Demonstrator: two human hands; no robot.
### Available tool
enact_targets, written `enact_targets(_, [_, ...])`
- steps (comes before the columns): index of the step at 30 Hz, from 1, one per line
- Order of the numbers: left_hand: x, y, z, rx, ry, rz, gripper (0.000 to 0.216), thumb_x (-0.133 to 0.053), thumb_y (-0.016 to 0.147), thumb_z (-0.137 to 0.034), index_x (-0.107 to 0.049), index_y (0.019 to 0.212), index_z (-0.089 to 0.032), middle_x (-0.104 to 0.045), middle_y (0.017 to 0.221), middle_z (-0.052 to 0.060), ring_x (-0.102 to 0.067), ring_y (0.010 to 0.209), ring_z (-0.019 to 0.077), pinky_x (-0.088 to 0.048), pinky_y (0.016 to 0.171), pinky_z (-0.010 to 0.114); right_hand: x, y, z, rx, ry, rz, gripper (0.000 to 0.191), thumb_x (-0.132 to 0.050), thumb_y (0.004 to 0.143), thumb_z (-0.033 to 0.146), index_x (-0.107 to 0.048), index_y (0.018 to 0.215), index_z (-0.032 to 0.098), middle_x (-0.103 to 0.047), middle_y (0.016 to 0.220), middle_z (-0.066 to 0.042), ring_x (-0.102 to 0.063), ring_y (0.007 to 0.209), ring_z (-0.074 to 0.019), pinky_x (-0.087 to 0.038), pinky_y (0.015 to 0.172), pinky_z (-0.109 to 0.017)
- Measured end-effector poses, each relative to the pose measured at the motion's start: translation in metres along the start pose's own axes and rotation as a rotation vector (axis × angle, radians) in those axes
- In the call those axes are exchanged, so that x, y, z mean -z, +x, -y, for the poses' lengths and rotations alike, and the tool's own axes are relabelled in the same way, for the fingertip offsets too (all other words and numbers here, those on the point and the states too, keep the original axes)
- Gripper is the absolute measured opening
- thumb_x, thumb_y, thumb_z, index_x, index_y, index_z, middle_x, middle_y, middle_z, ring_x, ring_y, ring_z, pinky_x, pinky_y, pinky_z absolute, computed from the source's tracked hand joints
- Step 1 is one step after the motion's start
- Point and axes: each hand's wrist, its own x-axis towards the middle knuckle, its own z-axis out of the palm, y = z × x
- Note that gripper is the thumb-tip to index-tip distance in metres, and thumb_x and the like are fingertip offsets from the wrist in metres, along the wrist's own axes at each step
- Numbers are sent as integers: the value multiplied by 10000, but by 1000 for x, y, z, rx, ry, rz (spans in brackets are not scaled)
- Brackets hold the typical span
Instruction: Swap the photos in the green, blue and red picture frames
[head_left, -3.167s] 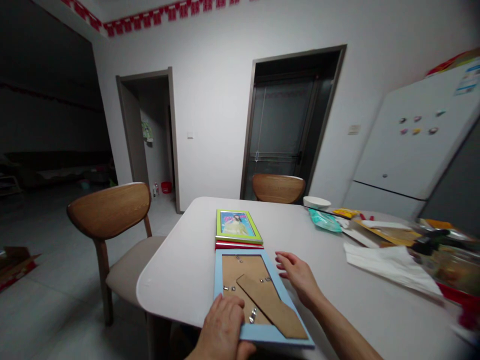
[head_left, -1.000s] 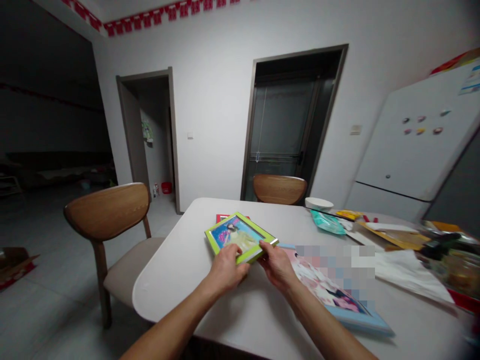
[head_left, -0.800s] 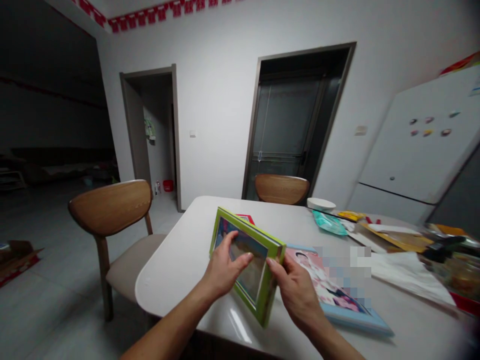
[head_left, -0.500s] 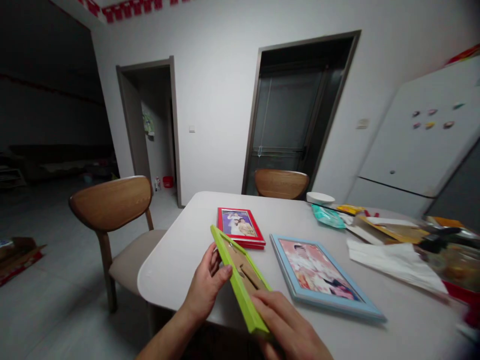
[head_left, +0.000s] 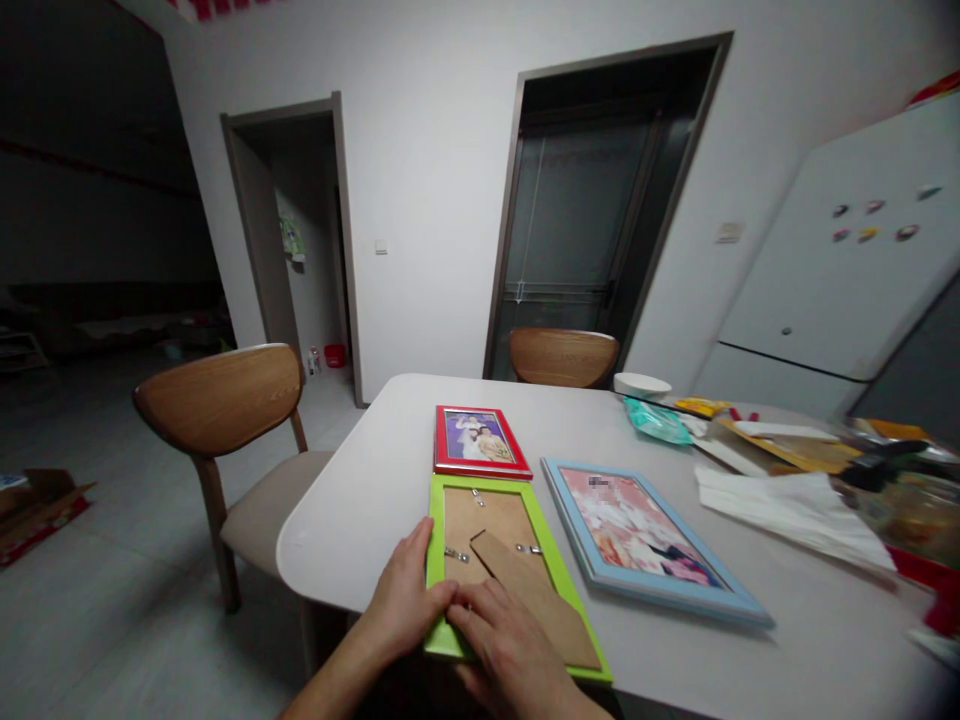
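A green picture frame (head_left: 491, 525) lies face down on the white table (head_left: 375, 490), its brown backing board and stand showing. My left hand (head_left: 405, 600) rests on the frame's near left corner, fingers curled over the edge. My right hand (head_left: 502, 645) lies on the backing at the near end, fingers pointing left and touching the left hand. Beyond it lies a red frame (head_left: 478, 442) face up. To the right, a blue frame (head_left: 645, 540) lies face up.
Wooden chairs stand at the left (head_left: 225, 410) and far end (head_left: 562, 355). A white bowl (head_left: 639, 385), a teal packet (head_left: 656, 420), white paper (head_left: 787, 505) and clutter fill the table's right side. A white fridge (head_left: 832, 260) stands at right.
The blue frame was turned face up and set to the right. Both hands lifted the green frame off the red one, flipped it and laid it face down near the table edge.
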Motion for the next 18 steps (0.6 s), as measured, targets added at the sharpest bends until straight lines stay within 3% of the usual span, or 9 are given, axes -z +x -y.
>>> enact_targets(4, [-5, -3, 5, -33, 122, 0, 644, -505, 631, -209, -336, 1240, -83, -349, 1307, 126, -299, 1204, 215, -181, 1020, 358, 26, 1, -19, -60, 115, -44, 272, -458, 741, 252, -579, 980, 212, -556, 1022, -71, -498, 922, -178, -403, 809, -315])
enact_targets(6, [-6, -3, 5, -38, 152, -4, 635, -492, 641, -217, -336, 1242, -82, -346, 1308, 127, -295, 1206, 214, -184, 1021, 359, 38, 2, -41, -185, 51, -154, 289, -411, 765, 246, -587, 982, 172, -543, 1034, -106, -487, 951, -190, -380, 841, -334])
enact_targets(8, [-6, -4, 4, -47, 179, -5, 632, -480, 643, -209, -337, 1241, -64, -344, 1307, 138, -298, 1205, 216, -191, 1020, 357, 45, 4, -65, -316, -42, -172, 289, -437, 728, 209, -607, 953, 144, -546, 1017, -119, -487, 941, -200, -364, 851, -333])
enact_targets(12, [-6, -3, 3, -56, 209, 15, 632, -464, 638, -197, -339, 1238, -46, -349, 1301, 145, -318, 1195, 210, -212, 1016, 337, 44, 11, -93, -378, -161, -68, 240, -434, 689, 156, -659, 772, 156, -576, 867, -88, -500, 855, -186, -364, 795, -280])
enact_targets(18, [-6, -2, 5, -86, 220, -3, 634, -460, 636, -189, -337, 1240, -40, -356, 1299, 142, -335, 1185, 211, -236, 1008, 309, 38, 18, -94, -417, -228, -110, 245, -418, 723, 153, -661, 744, 162, -570, 803, -95, -490, 801, -182, -352, 747, -256])
